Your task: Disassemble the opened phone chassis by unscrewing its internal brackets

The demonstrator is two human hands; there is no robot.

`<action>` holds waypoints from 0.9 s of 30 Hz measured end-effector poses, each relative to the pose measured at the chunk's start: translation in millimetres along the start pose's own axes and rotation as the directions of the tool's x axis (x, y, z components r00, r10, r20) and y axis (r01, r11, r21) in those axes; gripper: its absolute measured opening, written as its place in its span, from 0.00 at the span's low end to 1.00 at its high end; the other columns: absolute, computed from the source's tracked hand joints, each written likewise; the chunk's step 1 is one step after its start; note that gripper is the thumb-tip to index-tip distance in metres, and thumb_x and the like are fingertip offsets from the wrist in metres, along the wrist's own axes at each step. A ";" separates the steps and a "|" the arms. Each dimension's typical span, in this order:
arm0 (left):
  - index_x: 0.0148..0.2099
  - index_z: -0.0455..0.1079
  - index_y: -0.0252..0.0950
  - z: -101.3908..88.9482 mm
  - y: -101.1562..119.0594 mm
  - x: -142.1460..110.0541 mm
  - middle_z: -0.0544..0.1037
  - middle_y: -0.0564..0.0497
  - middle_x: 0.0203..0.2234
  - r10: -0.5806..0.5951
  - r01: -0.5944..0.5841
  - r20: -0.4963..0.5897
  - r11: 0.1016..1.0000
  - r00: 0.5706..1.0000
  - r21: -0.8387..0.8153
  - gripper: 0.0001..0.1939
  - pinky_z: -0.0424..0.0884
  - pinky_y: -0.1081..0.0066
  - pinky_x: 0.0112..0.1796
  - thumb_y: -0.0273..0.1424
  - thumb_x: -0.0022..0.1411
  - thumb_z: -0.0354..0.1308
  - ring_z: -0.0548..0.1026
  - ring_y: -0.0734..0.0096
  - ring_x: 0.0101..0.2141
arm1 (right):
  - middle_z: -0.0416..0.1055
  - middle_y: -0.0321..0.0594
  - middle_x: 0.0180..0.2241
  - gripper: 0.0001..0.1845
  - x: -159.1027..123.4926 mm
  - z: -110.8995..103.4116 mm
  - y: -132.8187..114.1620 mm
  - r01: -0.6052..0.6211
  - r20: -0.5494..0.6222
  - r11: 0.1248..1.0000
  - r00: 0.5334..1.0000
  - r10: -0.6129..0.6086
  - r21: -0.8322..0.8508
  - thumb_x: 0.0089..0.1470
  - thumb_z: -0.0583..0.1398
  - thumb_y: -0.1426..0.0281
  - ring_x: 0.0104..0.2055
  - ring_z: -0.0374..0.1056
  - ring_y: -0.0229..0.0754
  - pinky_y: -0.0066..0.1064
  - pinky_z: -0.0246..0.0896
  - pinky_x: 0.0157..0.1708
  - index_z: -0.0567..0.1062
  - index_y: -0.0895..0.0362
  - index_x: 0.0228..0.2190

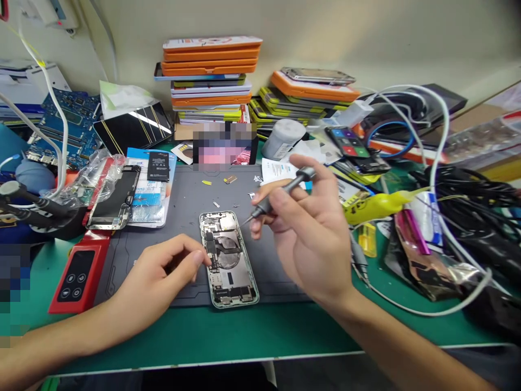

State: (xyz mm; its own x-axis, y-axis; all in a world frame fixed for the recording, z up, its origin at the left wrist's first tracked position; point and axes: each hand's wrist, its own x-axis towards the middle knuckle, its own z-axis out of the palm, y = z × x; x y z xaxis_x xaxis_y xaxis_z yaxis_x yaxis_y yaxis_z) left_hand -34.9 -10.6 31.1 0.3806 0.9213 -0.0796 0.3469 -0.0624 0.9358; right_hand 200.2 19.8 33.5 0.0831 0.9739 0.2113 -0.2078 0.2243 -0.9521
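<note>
Bare left hand (157,279), bare right hand (313,244), slim fingers (181,247), uncovered forearms (77,332)

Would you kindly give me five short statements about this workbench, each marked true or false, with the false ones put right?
1. The right hand holds a screwdriver. True.
2. The opened phone lies on a bright red mat. False: the mat is dark grey.
3. The left hand has its fingertips at the phone's left edge. True.
4. The yellow squeeze bottle is to the left of the phone. False: it is to the right.
5. Orange cases are stacked at the back of the table. True.
</note>
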 end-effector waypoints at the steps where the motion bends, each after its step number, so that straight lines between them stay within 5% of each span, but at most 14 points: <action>1: 0.40 0.78 0.39 -0.1 0.0 -1.0 0.77 0.55 0.27 0.023 -0.023 0.000 0.999 1.000 0.046 0.17 0.66 0.75 0.28 0.43 0.77 0.56 0.69 0.75 0.26 | 0.75 0.32 0.36 0.24 -3.4 -0.2 -3.5 0.039 -0.024 0.998 0.999 -0.040 -0.051 0.67 0.66 0.61 0.26 0.72 0.38 0.32 0.74 0.23 0.62 0.42 0.57; 9: 0.42 0.77 0.41 2.9 -1.1 -2.0 0.78 0.56 0.31 0.211 -0.204 -0.005 0.952 0.978 0.230 0.12 0.69 0.76 0.31 0.36 0.77 0.54 0.76 0.74 0.30 | 0.75 0.35 0.38 0.29 -63.8 -2.3 5.0 0.275 -0.104 0.906 0.941 -0.323 -0.322 0.71 0.62 0.69 0.25 0.72 0.37 0.31 0.77 0.22 0.61 0.38 0.66; 18: 0.47 0.75 0.39 10.4 -6.0 -8.1 0.80 0.54 0.37 0.464 -0.461 0.125 0.739 0.877 0.491 0.09 0.70 0.73 0.35 0.26 0.76 0.53 0.78 0.73 0.35 | 0.74 0.41 0.44 0.34 -89.7 1.8 26.1 0.419 -0.103 0.743 0.834 -0.543 -0.522 0.63 0.67 0.77 0.35 0.78 0.42 0.38 0.84 0.31 0.64 0.44 0.64; 23: 0.43 0.74 0.38 13.0 -7.1 -12.9 0.77 0.55 0.27 0.616 -0.578 0.169 0.557 0.769 0.596 0.07 0.64 0.68 0.28 0.25 0.74 0.55 0.72 0.71 0.26 | 0.74 0.42 0.43 0.35 -86.0 7.2 30.7 0.501 -0.002 0.663 0.797 -0.604 -0.557 0.63 0.66 0.77 0.35 0.79 0.44 0.43 0.85 0.34 0.65 0.45 0.66; 27: 0.43 0.76 0.36 14.7 -7.0 -15.9 0.77 0.54 0.24 0.705 -0.647 0.250 0.373 0.664 0.665 0.07 0.63 0.65 0.25 0.25 0.72 0.56 0.72 0.69 0.24 | 0.76 0.43 0.43 0.36 -91.0 5.4 36.4 0.456 -0.047 0.719 0.828 -0.559 -0.525 0.64 0.65 0.79 0.36 0.78 0.44 0.39 0.83 0.31 0.63 0.46 0.67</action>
State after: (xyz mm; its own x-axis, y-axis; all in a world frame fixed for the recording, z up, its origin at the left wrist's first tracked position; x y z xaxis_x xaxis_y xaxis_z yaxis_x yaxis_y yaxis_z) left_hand -30.7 -30.5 20.8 0.7116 0.4715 0.5209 0.4532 -0.8746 0.1725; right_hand 179.8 -60.5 -19.2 0.2304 0.6794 0.6966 0.4001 0.5864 -0.7043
